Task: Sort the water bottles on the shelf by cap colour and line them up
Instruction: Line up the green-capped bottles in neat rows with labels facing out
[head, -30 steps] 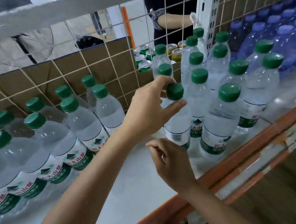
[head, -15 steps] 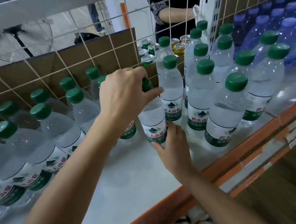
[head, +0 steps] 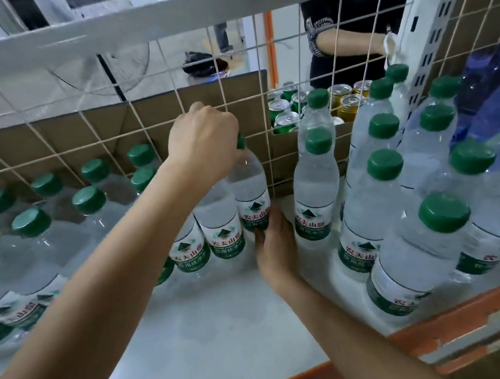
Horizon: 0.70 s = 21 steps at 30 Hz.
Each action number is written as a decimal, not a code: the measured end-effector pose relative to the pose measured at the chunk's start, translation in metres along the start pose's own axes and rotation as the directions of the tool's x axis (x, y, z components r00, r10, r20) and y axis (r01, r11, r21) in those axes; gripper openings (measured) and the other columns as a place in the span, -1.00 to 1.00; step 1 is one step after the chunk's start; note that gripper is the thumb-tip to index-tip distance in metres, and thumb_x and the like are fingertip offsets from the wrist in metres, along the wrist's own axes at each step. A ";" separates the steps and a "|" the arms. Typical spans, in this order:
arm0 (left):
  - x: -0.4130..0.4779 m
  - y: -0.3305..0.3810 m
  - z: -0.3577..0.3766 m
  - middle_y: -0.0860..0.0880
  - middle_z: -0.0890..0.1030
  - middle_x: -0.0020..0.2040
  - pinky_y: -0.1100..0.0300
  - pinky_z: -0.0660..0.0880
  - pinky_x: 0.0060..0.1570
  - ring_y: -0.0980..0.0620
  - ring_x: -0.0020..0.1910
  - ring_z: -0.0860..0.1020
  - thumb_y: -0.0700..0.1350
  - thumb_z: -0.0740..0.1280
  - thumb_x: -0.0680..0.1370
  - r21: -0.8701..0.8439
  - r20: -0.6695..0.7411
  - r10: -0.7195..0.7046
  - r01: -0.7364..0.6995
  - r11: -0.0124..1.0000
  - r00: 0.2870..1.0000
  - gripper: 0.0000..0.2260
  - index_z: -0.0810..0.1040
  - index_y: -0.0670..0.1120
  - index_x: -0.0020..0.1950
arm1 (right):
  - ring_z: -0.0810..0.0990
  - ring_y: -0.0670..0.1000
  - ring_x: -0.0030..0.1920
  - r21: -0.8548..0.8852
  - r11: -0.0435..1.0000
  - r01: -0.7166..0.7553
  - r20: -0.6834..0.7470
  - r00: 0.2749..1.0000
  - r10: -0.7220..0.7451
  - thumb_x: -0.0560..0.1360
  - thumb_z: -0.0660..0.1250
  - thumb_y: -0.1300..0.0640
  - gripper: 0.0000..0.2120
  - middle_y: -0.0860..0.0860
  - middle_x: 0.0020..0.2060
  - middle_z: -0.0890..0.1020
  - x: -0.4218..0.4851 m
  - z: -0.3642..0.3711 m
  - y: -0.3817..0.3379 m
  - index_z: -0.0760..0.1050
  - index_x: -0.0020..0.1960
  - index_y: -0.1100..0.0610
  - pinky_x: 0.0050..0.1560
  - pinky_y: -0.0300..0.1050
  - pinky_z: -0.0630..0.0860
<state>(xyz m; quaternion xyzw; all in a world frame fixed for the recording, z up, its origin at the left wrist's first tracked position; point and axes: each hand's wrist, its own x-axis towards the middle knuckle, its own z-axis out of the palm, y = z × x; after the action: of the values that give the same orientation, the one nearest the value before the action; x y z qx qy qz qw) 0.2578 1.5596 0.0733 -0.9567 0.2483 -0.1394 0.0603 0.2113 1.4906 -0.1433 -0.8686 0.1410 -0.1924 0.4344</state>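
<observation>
Green-capped water bottle [head: 250,189] is held upright on the white shelf [head: 198,339], beside a row of like bottles [head: 220,225]. Its cap [head: 240,142] is gripped from above by the left hand [head: 204,144]; its labelled base is cupped by the right hand [head: 277,246].

Your left hand [head: 204,141] covered nearly all of the green screw cap [head: 240,142] on the clear plastic water bottle [head: 250,189] it gripped at centre frame. The fingertips of your right hand [head: 277,249] curled out of view at that bottle's base. The dark blue plastic bottles [head: 490,94] at upper right were blurred and cut by the frame edge.
</observation>
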 end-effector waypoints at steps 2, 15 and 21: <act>0.009 -0.003 0.001 -0.15 0.58 -0.09 0.08 0.36 -0.20 -0.16 -0.01 0.49 0.17 0.41 0.43 -0.049 0.038 -0.053 0.055 0.997 0.998 -0.60 0.56 -0.15 -0.01 | 0.36 0.15 0.34 0.040 0.998 0.042 0.026 0.999 -0.043 0.49 0.28 0.26 -0.42 0.15 0.34 0.42 0.010 0.001 0.001 0.18 0.46 0.20 0.34 0.04 0.31; 0.032 -0.004 0.007 -0.16 0.56 -0.01 0.11 0.33 -0.14 -0.17 0.02 0.52 0.01 0.48 0.41 -0.091 0.004 -0.125 0.125 0.988 0.992 -0.69 0.60 -0.18 0.00 | 0.45 0.19 0.17 0.145 0.989 0.020 0.000 1.000 -0.020 0.44 0.29 0.31 -0.48 0.18 0.18 0.51 0.037 0.019 0.001 0.31 0.38 0.18 0.14 -0.03 0.40; 0.016 0.006 0.012 -0.15 0.52 0.14 0.05 0.42 -0.05 -0.17 0.19 0.40 -0.12 0.42 0.47 -0.028 -0.132 -0.094 0.091 0.995 0.987 -0.71 0.55 -0.18 0.16 | 0.40 0.21 0.28 0.127 0.992 0.014 0.045 0.999 -0.019 0.46 0.29 0.28 -0.46 0.21 0.26 0.45 0.032 0.010 -0.003 0.25 0.41 0.23 0.27 0.07 0.37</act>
<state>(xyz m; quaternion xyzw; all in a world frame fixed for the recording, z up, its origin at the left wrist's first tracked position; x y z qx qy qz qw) 0.2719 1.5467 0.0646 -0.9564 0.2087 -0.2027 0.0267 0.2443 1.4866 -0.1393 -0.8445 0.1114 -0.1846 0.4902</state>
